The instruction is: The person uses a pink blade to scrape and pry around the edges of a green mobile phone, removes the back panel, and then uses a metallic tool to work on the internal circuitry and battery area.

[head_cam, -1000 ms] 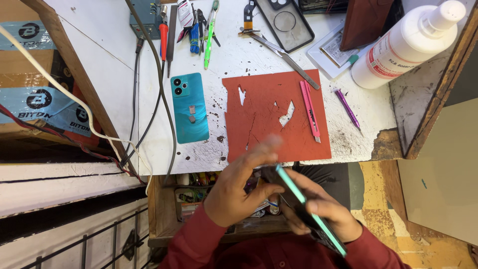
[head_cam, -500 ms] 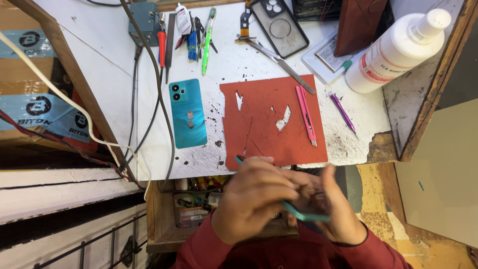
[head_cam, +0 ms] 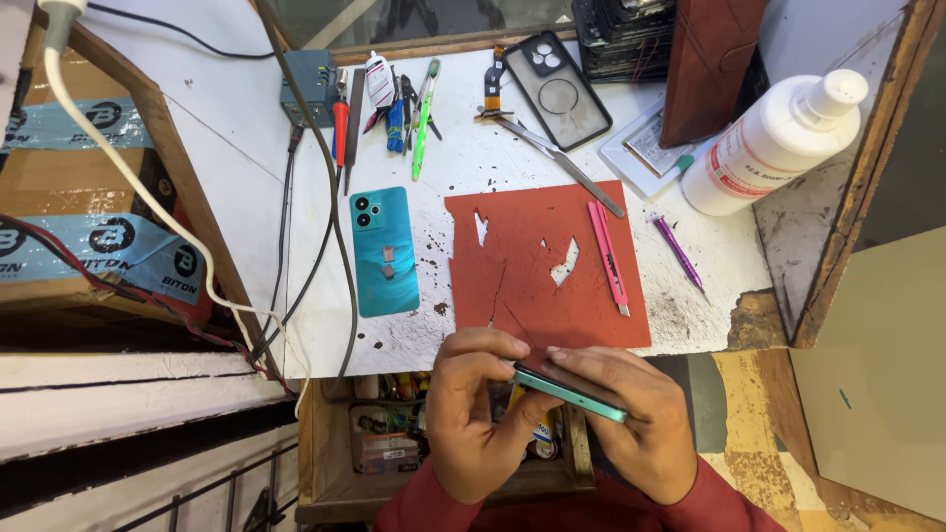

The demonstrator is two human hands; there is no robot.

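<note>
1. Gripping the teal phone point(head_cam: 570, 392) edge-on, the left hand point(head_cam: 478, 414) pinches its left end; a slip drops it into the open drawer point(head_cam: 340, 463).
2. Right hand point(head_cam: 631, 419) cradles the right end below the near table edge; prying could crack it.

A white plastic bottle point(head_cam: 774, 141) lies at 2 o'clock on the bench, with a white label printed in red and dark letters. At 9 o'clock stands a brown cardboard box point(head_cam: 74, 212), sealed with light blue tape bearing dark round logos. A small white tube point(head_cam: 379, 81) with a printed label lies at 12 o'clock among the tools. No lit screen is visible.
</note>
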